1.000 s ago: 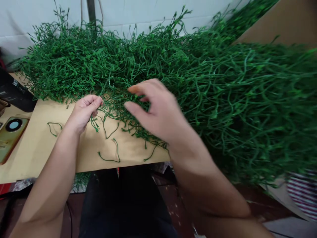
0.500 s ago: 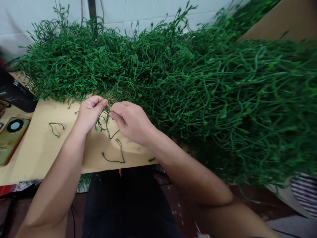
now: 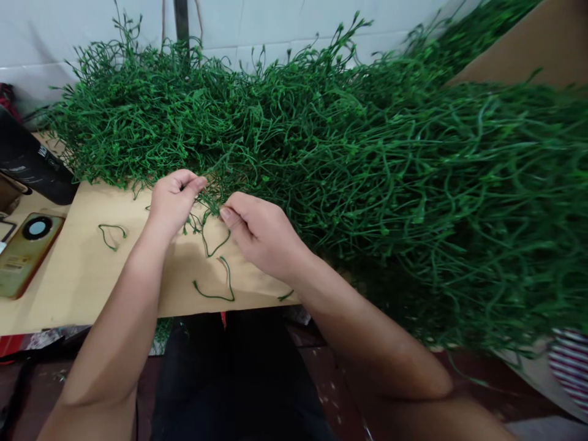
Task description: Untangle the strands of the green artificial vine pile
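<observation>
Bottle cut off at left edge, phone too, its label unreadable, heap blurred and cropped right, cardboard and striped cloth cropped right, stems between left hand and right hand too fine to count.

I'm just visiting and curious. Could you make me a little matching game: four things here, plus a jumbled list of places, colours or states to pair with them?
Things:
1. Phone
2. Cylindrical container
3. Heap of green stems
4. Right hand

Descriptions:
A. Black with pale lettering, tilted
B. Thumb and forefinger drawn together
C. Yellowish back, lying at the left
D. Spread along the pale wall

Right pairs: 1-C, 2-A, 3-D, 4-B
</observation>
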`<state>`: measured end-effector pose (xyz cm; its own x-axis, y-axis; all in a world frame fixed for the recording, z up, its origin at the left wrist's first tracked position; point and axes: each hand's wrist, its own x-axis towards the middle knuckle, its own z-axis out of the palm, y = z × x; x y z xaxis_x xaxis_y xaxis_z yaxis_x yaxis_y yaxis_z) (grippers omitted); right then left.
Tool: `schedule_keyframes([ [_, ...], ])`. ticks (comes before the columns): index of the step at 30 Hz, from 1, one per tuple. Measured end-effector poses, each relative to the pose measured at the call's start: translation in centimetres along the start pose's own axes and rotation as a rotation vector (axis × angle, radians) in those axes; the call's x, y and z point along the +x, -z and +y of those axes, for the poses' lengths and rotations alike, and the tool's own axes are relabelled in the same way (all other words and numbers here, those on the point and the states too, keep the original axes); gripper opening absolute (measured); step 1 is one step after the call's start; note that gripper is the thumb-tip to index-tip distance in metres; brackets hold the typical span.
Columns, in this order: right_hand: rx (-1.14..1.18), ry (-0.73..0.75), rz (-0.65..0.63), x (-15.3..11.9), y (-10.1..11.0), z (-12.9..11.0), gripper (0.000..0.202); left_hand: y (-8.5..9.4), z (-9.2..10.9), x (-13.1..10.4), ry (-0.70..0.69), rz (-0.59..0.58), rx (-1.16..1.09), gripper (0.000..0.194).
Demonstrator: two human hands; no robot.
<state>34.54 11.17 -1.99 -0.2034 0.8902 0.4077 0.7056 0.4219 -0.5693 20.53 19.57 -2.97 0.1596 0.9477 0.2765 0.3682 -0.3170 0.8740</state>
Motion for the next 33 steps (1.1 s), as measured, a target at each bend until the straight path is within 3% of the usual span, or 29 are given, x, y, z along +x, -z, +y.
schedule_keyframes([
  [4, 0.159, -0.055, 0.032, 0.7, -0.9, 1.6, 0.017, 0.9, -0.4, 0.1, 0.012, 0.046, -0.068, 0.017],
  [6, 0.092, -0.067, 0.146, 0.8, -1.0, 2.0, 0.007, 1.0, -0.4, 0.0, 0.017, 0.05, -0.086, 0.017],
  [8, -0.004, -0.054, 0.281, 0.9, -0.9, 2.0, 0.011, 0.8, -0.2, -0.2, 0.018, 0.048, -0.083, 0.017],
  [10, -0.07, -0.016, 0.326, 0.8, -0.7, 1.6, 0.015, 0.6, -0.1, -0.3, 0.021, 0.03, -0.065, 0.018],
  [13, -0.09, 0.013, 0.22, 1.0, -0.8, 1.2, 0.019, 0.3, 0.0, -0.4, 0.025, -0.008, -0.056, 0.021],
  [17, -0.064, -0.055, 0.101, 1.4, -1.6, 1.5, 0.02, 0.1, -0.1, -0.4, 0.004, 0.003, -0.103, 0.02],
  [24, 0.007, -0.093, 0.066, 1.9, -2.0, 2.2, 0.008, -0.1, 0.5, -1.0, 0.035, -0.132, -0.208, 0.019],
  [28, 0.031, -0.079, 0.087, 1.8, -1.8, 2.2, 0.021, 0.0, 0.7, -1.0, 0.065, -0.233, -0.235, 0.021],
  [33, 0.098, -0.059, 0.114, 1.6, -1.8, 1.9, 0.025, -0.2, 0.3, -0.8, 0.041, -0.082, -0.236, 0.018],
])
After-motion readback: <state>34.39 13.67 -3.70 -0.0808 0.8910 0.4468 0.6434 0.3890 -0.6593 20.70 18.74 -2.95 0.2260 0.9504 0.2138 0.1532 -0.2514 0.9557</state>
